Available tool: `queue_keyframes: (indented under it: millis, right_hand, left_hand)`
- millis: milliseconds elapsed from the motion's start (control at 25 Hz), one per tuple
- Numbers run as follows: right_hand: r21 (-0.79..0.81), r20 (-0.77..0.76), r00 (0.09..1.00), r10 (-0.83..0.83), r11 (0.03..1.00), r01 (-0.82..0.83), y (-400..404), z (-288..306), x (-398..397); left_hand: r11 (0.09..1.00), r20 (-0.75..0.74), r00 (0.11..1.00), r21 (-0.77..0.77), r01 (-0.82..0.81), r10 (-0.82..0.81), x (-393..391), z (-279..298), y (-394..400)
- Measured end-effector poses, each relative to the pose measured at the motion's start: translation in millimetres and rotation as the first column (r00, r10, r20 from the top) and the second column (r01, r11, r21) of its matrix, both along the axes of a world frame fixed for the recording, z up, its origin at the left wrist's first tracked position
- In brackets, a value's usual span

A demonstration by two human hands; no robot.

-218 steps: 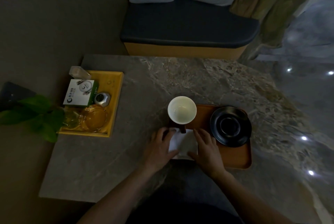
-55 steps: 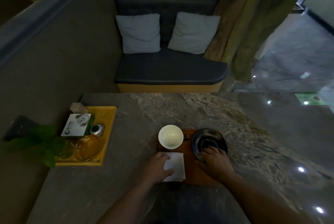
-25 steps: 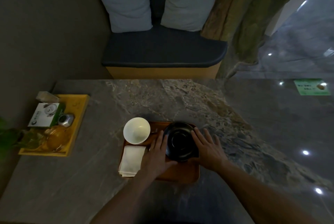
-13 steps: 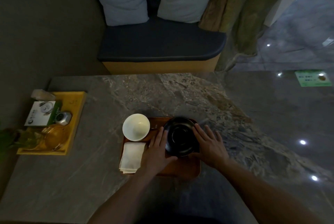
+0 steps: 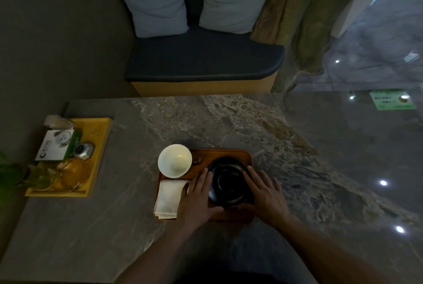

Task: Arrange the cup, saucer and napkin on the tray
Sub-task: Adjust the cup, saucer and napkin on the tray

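One brown wooden rectangular tray (image 5: 220, 153) sits on the grey marbled stone table (image 5: 206, 121), near the person's edge. The tray carries three task items, one of each.

One white ceramic cup (image 5: 174, 164) stands upright at the far left corner of the tray, its mouth open upward and its rim overhanging the tray's left edge. One white folded cloth napkin (image 5: 169, 198) lies at the near left corner, directly nearer than the cup. One black round glossy saucer (image 5: 229, 182) occupies the right half of the tray.

Two bare hands are in view. The left hand (image 5: 198, 196) has its fingers spread and laid along the saucer's left rim, thumb at the near rim, and it overlaps the napkin's right edge. The right hand (image 5: 265, 194) has its fingers spread along the saucer's right rim, thumb at the near rim. Both hands cup the saucer from opposite sides. Whether the saucer is lifted or resting on the tray cannot be told.

One yellow rectangular tray (image 5: 96, 144) lies well apart at the left of the table. It holds one white and green box (image 5: 55, 149), one small silver faceted object (image 5: 82, 150) and amber glassware (image 5: 71, 172), whose count is unclear.

Beyond the table's far edge stands one dark upholstered bench (image 5: 203, 59) with two pale grey cushions (image 5: 155, 4).
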State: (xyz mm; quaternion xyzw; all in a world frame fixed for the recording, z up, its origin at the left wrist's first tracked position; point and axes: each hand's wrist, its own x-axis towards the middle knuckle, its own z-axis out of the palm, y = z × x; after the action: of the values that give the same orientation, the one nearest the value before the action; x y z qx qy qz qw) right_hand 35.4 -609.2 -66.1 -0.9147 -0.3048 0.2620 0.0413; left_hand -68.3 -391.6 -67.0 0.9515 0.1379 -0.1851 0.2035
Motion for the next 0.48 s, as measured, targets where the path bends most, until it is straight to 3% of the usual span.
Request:
queue_keyframes:
  millis: [480]
  right_hand:
    - [0.067, -0.049, 0.998, -0.048, 0.996, 0.051, -4, -1, -7]
  left_hand:
    - [0.999, -0.018, 1.000, -0.047, -0.005, 0.004, -7, 4, 4]
